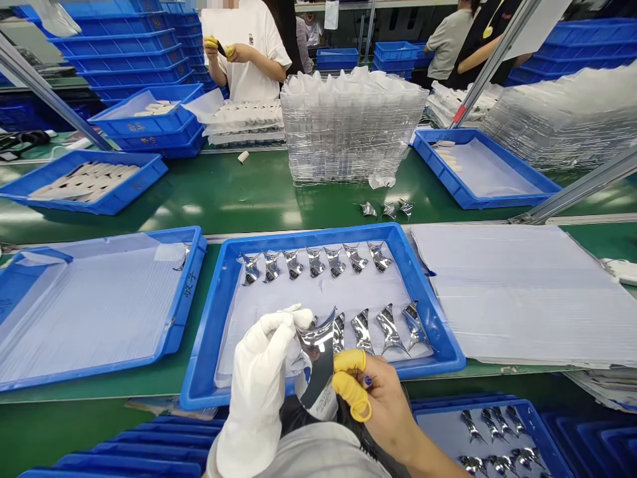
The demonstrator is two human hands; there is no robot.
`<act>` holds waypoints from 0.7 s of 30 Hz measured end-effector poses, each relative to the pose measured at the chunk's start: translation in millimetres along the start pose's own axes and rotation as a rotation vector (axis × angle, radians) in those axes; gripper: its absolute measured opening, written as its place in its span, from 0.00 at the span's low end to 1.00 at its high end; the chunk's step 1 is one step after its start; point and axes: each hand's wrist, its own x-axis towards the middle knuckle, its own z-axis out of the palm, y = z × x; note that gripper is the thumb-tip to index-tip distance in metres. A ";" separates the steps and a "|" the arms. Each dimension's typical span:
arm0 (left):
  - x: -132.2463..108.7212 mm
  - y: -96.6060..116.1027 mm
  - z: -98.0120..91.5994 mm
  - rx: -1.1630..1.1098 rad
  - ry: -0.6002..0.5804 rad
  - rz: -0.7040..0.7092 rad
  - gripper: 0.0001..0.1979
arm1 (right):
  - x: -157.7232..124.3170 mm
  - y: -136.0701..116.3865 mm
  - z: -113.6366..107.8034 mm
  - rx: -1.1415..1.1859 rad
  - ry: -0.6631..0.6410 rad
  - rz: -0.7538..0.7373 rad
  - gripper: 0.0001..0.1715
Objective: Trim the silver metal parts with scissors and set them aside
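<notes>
A shiny, curved chrome piece with pointed corners (318, 358) is held upright in front of me, over the near edge of a blue tray (199, 362). My left hand (261, 378), in a white glove, has its fingers closed on the piece's left side. My right hand (371, 392), wearing yellow finger cots, pinches its right edge. Inside the tray, on white paper, lies a far row of similar chrome pieces (315, 262). A near row of chrome pieces (391, 327) is partly hidden behind my hands and the held piece.
A paper-lined blue tray (186, 292) lies left, a stack of white sheets (512, 292) right. Beyond stand clear plastic trays (351, 133) and three small chrome pieces (389, 210). Below right, another tray (535, 415) holds chrome pieces. A co-worker (249, 53) stands across the bench.
</notes>
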 end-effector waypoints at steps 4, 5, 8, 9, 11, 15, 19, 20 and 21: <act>0.3 3.4 3.7 0.024 -0.004 -0.051 0.15 | 0.3 3.3 -1.4 0.056 0.018 0.066 0.17; 0.7 4.0 4.3 0.031 -0.009 -0.062 0.16 | 0.0 5.2 -1.5 0.095 0.022 0.090 0.17; 1.4 4.9 3.5 0.058 -0.047 -0.059 0.17 | -1.6 11.2 -1.3 0.228 0.030 0.156 0.19; 1.3 5.2 2.4 0.062 -0.064 -0.045 0.17 | -2.1 12.7 -1.1 0.261 0.033 0.172 0.19; 0.7 5.6 -0.1 0.074 -0.118 -0.029 0.22 | -2.5 13.9 -0.9 0.295 0.050 0.187 0.20; -1.0 5.8 -0.5 0.161 -0.214 -0.108 0.41 | -1.5 10.6 -0.6 0.295 0.066 0.170 0.18; -1.9 8.5 7.6 0.229 -0.111 -0.135 0.32 | -1.2 9.6 -0.7 0.309 0.062 0.182 0.17; -1.8 10.1 9.9 0.223 -0.079 -0.123 0.27 | -1.6 10.6 -0.8 0.330 0.060 0.194 0.18; -1.6 12.0 11.9 0.216 -0.051 -0.104 0.23 | -2.1 12.0 -1.0 0.352 0.055 0.208 0.18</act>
